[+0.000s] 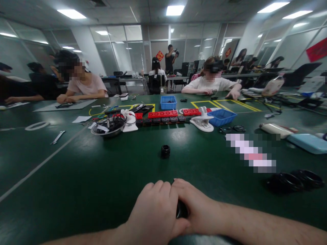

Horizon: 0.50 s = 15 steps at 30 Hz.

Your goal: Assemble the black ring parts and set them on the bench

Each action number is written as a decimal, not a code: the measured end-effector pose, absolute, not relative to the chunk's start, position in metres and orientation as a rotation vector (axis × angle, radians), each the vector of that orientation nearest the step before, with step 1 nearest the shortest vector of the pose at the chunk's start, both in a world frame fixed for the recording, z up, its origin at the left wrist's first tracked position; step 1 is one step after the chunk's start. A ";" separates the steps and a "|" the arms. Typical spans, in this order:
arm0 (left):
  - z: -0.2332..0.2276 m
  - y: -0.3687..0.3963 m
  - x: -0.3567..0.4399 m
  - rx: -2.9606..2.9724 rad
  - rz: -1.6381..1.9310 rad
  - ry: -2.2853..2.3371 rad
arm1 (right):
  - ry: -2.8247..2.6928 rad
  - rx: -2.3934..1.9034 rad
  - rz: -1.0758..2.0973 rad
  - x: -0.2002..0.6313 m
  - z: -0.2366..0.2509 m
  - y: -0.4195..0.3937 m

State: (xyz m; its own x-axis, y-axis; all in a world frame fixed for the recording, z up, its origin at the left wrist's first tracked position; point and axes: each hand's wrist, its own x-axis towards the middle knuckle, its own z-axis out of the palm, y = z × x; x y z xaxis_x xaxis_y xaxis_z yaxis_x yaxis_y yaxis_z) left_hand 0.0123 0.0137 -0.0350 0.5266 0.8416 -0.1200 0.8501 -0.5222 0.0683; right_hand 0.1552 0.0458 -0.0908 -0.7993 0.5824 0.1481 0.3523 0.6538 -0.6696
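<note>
My left hand point(155, 211) and my right hand point(196, 204) are pressed together at the near edge of the table, both closed around one black object point(181, 209). Only a small, smooth, shiny part of it shows between the palms, so its kind is hidden. Straight ahead of my hands, a short black ribbed cylinder with a hollow top point(165, 151) stands on the green table point(102, 183). Off to the right lie two larger black ring-shaped parts point(284, 182).
Across the middle runs a red and black power strip row point(163, 117), with a metal bowl of cables point(108, 127), a white clamp point(203, 120) and blue bins point(222, 117). A wrench point(58, 137) lies left; glasses point(232, 129) and a light-blue case point(308, 143) lie right. People sit opposite.
</note>
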 end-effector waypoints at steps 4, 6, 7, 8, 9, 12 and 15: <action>-0.041 0.009 0.015 2.614 -0.014 1.629 | -2.544 -0.676 0.904 0.154 -0.092 0.047; -0.043 0.008 0.015 2.630 0.048 1.651 | -2.544 -0.658 0.893 0.154 -0.093 0.047; -0.044 0.008 0.014 2.643 0.063 1.649 | -2.544 -0.658 0.886 0.154 -0.093 0.047; -0.044 0.008 0.014 2.653 0.066 1.640 | -2.544 -0.662 0.879 0.154 -0.092 0.047; -0.044 0.009 0.013 2.654 0.064 1.627 | -2.543 -0.669 0.872 0.154 -0.092 0.047; -0.037 0.012 0.009 2.638 0.081 1.585 | -2.531 -0.679 0.871 0.154 -0.089 0.045; -0.023 0.015 0.002 2.648 0.131 1.408 | -2.496 -0.670 0.884 0.155 -0.088 0.044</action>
